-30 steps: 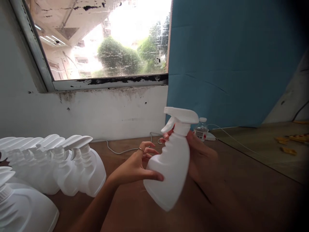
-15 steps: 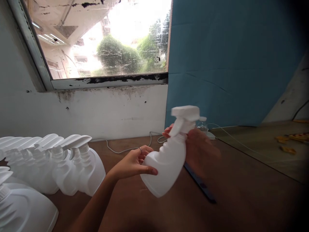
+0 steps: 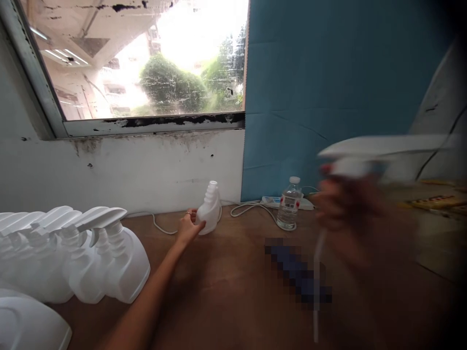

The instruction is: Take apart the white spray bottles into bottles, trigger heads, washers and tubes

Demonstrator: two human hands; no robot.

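My left hand (image 3: 188, 227) holds a white bottle (image 3: 209, 212) by its lower side; the bottle stands upright near the wall, its neck bare. At the right, blurred by motion, my right hand (image 3: 346, 204) is closed around a white spray head (image 3: 359, 155). A thin tube (image 3: 316, 291) hangs down below that hand. Several white spray bottles (image 3: 122, 257) with their heads on stand in a row at the left.
A clear water bottle (image 3: 289, 206) stands before a power strip (image 3: 308, 204) and a white cable (image 3: 251, 206). A pixelated dark object (image 3: 297, 272) lies on the brown table (image 3: 219, 301). Yellow items (image 3: 430, 200) are at the far right.
The spray head has come off the bottle and moved right and nearer with my right hand. The bottle, in my left hand, has moved back toward the wall and now stands on the table.
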